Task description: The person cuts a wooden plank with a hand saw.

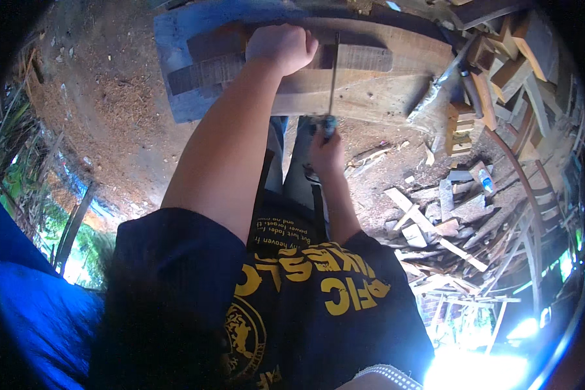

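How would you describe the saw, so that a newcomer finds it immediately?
Start at the wide wooden bench across the top. Below its near edge, the right hand grips the saw. Unlike the boards there, it looks like a thin, dark line.

Grips a thin saw (333, 84) by its handle in the right hand (328, 151), with its blade across a narrow board (367, 58) on a wide plank (383, 97). Rests the closed left hand (279, 49) over the same board, left of the blade. Wears a dark shirt (318, 338). Has wood scraps (471, 208) heaped to the right.
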Action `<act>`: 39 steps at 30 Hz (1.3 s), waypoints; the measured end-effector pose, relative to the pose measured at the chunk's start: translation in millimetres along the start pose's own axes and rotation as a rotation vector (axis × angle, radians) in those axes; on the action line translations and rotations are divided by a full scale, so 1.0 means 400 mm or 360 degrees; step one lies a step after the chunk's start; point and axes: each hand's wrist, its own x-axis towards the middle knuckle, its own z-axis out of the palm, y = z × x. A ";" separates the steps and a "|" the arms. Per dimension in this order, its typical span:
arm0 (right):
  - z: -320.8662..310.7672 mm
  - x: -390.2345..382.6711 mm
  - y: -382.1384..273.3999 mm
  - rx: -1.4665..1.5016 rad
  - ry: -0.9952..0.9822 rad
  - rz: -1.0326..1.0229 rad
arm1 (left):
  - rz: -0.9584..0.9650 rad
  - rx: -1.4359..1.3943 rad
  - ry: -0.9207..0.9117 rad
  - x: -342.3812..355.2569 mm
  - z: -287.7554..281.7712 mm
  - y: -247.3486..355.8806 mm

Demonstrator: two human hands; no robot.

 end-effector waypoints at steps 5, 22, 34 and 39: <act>-0.048 -0.079 -0.022 -0.0027 -0.0083 0.0120 | 0.0041 0.0008 0.0109 0.001 0.020 -0.010; -0.086 0.112 -0.174 0.0231 -0.0067 0.0054 | 0.0035 0.0033 0.0219 0.011 0.039 -0.005; -0.078 0.137 -0.144 0.0018 -0.0018 -0.0058 | 0.0058 0.0062 0.0149 0.010 0.019 -0.003; -0.063 -0.012 -0.102 0.0068 -0.0051 0.0061 | -0.0002 0.0032 0.0084 0.006 0.024 -0.016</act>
